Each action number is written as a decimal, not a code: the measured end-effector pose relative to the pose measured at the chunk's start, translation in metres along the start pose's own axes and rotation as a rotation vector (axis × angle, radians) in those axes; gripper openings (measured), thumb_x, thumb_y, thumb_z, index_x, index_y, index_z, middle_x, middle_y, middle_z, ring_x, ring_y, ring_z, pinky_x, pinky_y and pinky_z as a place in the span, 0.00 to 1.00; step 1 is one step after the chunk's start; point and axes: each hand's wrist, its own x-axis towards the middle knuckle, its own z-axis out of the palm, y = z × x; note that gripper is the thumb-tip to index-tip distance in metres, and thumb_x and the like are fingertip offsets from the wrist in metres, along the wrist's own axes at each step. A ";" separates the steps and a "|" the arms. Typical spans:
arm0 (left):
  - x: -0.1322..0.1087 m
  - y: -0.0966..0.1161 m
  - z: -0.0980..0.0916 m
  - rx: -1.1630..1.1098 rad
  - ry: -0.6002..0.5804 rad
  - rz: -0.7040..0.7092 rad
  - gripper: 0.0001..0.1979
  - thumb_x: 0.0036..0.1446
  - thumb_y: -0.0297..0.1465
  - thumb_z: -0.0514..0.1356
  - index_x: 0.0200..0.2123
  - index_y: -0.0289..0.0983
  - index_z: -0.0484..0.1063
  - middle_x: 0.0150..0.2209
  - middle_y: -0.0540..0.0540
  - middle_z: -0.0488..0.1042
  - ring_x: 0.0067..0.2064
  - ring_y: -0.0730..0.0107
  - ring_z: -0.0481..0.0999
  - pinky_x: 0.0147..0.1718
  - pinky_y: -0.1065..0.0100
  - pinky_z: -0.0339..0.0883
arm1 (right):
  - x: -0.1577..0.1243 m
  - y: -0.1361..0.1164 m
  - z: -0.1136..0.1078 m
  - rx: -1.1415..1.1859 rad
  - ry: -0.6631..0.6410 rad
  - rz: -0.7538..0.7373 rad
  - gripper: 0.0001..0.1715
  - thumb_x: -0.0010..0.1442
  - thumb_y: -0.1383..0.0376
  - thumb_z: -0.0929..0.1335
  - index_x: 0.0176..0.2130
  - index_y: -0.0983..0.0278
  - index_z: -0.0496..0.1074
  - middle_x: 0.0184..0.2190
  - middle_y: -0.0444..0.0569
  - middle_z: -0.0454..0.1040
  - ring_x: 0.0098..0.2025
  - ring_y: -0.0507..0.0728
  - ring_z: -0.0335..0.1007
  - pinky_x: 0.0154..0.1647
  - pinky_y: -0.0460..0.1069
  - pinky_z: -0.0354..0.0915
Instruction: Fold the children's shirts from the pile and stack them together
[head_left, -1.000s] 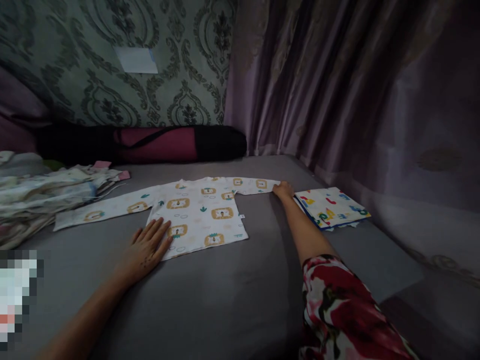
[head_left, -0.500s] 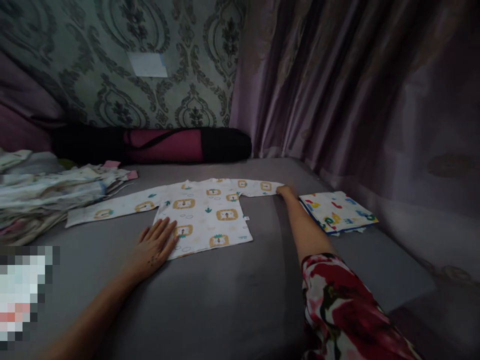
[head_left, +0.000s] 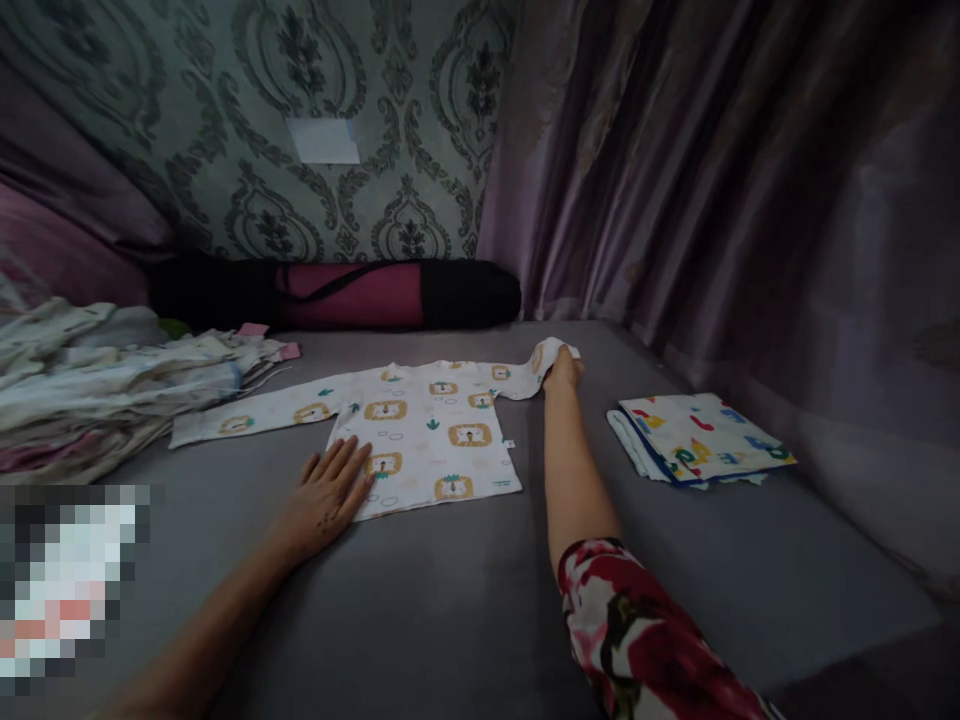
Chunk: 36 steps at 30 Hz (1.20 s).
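White printed shirt [head_left: 420,430] lies spread on the grey bed sheet [head_left: 450,610], in front of the person, neck edge away, hem near. Tan animal faces and small green leaves on it; small side tag [head_left: 510,444] sticks out at the right seam.

Left hand [head_left: 330,495] rests palm down at the shirt's lower left corner, fingers stretched and slightly apart, tips on the fabric, gripping nothing. Right hand [head_left: 565,370] is clamped on the shirt's right sleeve [head_left: 544,358] near its end; that part is raised and bent off the sheet. Exact finger placement hidden. Left sleeve [head_left: 255,420] lies flat, pointing out to the left.

Folded letter-print cloth [head_left: 705,435] sits right of the right forearm, apart from it. Heap of clothes [head_left: 112,390] at left, close to the left sleeve. Black and maroon roll [head_left: 352,292] lies along the patterned wall [head_left: 405,100]; white sheet of paper [head_left: 326,141] on the wall. Purple curtain [head_left: 675,200] hangs at right.
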 end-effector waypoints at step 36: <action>0.244 0.121 0.024 -0.475 0.108 0.184 0.28 0.60 0.45 0.57 0.60 0.37 0.64 0.64 0.39 0.62 0.63 0.48 0.57 0.61 0.52 0.51 | 0.026 -0.020 -0.011 0.640 -0.238 0.121 0.20 0.68 0.65 0.56 0.49 0.65 0.72 0.39 0.52 0.80 0.52 0.58 0.73 0.55 0.60 0.67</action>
